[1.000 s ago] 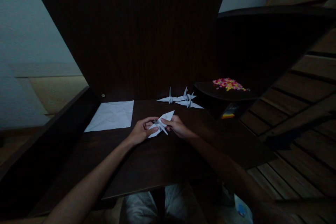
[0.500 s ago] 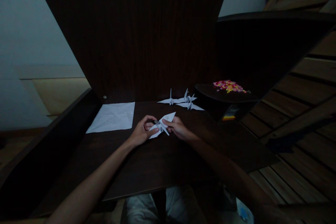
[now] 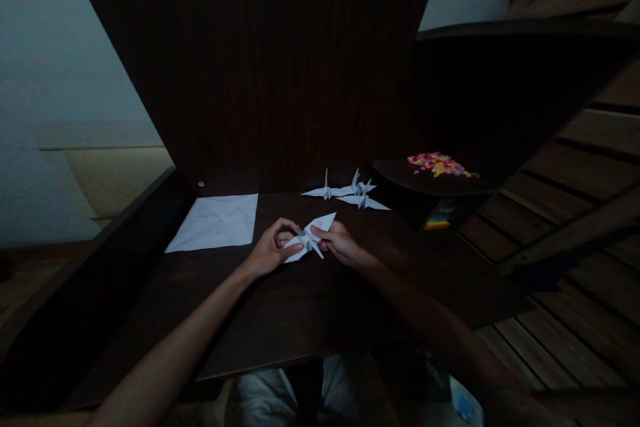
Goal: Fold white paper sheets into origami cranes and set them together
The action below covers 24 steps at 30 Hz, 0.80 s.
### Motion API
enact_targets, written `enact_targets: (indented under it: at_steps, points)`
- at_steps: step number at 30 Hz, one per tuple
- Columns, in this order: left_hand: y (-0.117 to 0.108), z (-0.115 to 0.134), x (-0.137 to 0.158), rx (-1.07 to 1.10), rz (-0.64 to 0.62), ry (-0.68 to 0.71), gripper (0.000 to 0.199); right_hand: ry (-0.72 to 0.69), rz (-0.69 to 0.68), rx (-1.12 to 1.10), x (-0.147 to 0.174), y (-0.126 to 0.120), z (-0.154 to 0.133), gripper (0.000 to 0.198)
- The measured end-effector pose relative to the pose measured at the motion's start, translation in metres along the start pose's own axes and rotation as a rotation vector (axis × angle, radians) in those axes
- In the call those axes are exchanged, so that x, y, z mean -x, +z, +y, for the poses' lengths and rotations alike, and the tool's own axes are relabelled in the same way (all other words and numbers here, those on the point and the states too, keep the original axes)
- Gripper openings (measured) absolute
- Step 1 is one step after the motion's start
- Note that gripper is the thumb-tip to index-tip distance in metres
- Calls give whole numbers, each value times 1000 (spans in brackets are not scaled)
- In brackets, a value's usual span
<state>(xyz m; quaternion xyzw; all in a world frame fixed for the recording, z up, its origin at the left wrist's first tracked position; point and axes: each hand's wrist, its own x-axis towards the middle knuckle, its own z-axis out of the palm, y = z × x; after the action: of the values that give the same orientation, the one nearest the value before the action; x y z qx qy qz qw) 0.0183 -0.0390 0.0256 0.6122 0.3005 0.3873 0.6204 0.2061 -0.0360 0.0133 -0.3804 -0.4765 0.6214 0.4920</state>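
A white paper crane [image 3: 319, 225] is held just above the dark desk, its wings spread and one narrow point angled down toward me. My left hand [image 3: 275, 247] pinches the left wing between thumb and fingers. On the other wing, my right hand [image 3: 340, 241] presses its thumb on top, with fingers curled beneath. Parts of the crane are covered by my fingers. Behind my hands, several finished paper cranes [image 3: 361, 200] stand in a cluster near the back panel. To the left lies a creased white sheet of paper [image 3: 215, 221].
A small curved shelf [image 3: 400, 177] on the right bears a pile of pink, red and yellow bits [image 3: 437, 163]. Below it sits a small object with a yellow-orange band [image 3: 437, 223]. The desk [image 3: 280, 327] has a raised dark side [image 3: 100, 267] at left. Wooden slats [image 3: 565, 233] fill the right.
Both hands keep the same hold on the crane, which has barely moved. The whole view has shifted very slightly.
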Motion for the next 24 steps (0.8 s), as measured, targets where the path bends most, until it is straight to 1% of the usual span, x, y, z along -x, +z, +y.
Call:
enact_targets:
  at_steps: [14, 19, 24]
  points:
    - [-1, 1, 0, -20, 1, 11, 50, -43, 26, -18, -1, 0, 1, 28]
    - [-3, -1, -1, -27, -4, 29, 51, -24, 37, -5, -1, -1, 0, 30]
    - [-3, 2, 0, -48, -18, 2, 50, -8, 11, 16, 0, -2, -4, 31]
